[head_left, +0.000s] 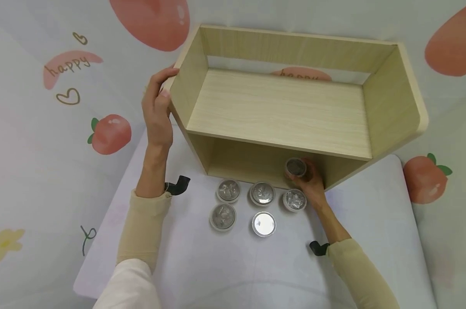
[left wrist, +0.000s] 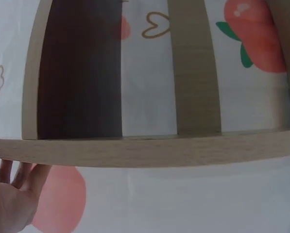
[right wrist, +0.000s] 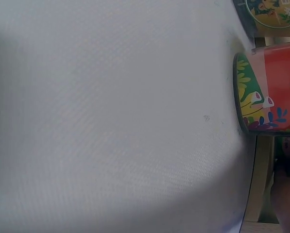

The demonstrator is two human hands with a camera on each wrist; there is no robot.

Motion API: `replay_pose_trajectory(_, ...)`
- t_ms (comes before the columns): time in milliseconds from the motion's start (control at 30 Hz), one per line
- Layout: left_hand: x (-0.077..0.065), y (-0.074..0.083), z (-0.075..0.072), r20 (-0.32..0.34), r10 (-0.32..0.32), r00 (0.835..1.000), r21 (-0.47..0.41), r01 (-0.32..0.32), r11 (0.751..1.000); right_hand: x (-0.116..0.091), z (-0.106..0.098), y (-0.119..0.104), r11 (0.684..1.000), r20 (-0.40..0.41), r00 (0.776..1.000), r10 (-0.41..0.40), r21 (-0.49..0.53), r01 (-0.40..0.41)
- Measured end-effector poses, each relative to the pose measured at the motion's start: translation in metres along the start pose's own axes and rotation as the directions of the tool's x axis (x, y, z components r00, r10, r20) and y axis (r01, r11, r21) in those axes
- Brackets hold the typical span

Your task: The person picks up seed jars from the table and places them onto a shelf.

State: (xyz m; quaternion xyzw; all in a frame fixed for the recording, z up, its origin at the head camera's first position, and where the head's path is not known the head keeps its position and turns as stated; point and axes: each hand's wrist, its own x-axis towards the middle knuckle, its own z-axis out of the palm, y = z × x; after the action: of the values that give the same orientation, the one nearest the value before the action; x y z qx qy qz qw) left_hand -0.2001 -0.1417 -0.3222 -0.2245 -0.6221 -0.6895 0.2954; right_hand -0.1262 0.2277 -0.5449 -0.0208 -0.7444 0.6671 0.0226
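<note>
My left hand point(head_left: 158, 111) grips the left side panel of a pale wooden two-tier shelf point(head_left: 279, 111) near its front edge. In the left wrist view, fingers point(left wrist: 22, 175) meet the outer face of that panel. Low on the right, my right hand point(head_left: 312, 184) holds a round canister point(head_left: 296, 167) at the mouth of the lower compartment; part of that hand is hidden by the canister. Just in front stands another canister point(head_left: 294, 200) with a clear lid. Up close, the right wrist view has a canister with a red, colourfully printed wall point(right wrist: 281, 90).
Several more lidded canisters stand on the table point(head_left: 225, 266) before the shelf, among them one at the left point(head_left: 223, 217) and one with a bright top point(head_left: 263, 224). Black curved pieces point(head_left: 178, 185) stick out by both wrists. A printed cloth point(head_left: 62, 163) hangs around the table.
</note>
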Motion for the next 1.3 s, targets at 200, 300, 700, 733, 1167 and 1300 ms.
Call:
replay_pose_trajectory(200, 0.002, -0.008, -0.002, -0.040, 0.023, 0.999, -0.001, -0.023, 1.000, -0.002, 0.000, -0.005, 0.997, 0.008, 0.999, 0.038, -0.061, -0.037)
replay_pose_trajectory(300, 0.003, -0.010, 0.001, -0.076, 0.034, 0.997, 0.013, -0.033, 0.999, -0.004, 0.000, -0.007, 0.993, 0.008, 1.000, 0.026, -0.119, -0.025)
replay_pose_trajectory(700, 0.005, 0.010, 0.016, -0.152, 0.002, 0.988, 0.067, 0.008, 0.998, -0.024, -0.004, -0.024, 0.983, 0.005, 0.996, -0.084, -0.163, 0.084)
replay_pose_trajectory(733, 0.006, 0.011, 0.017, -0.159, -0.020, 0.987, 0.057, 0.030, 0.998, -0.027, -0.005, -0.025, 0.984, 0.009, 0.996, -0.089, -0.157, 0.089)
replay_pose_trajectory(1167, 0.005, 0.012, 0.021, -0.178, -0.095, 0.979, 0.014, 0.099, 0.995, -0.050, -0.008, -0.022, 0.992, 0.017, 0.992, -0.123, 0.000, 0.123)
replay_pose_trajectory(1300, 0.004, 0.024, 0.027, -0.179, -0.086, 0.980, 0.023, 0.092, 0.996, -0.057, -0.006, -0.020, 0.986, 0.018, 0.986, -0.164, 0.032, 0.164)
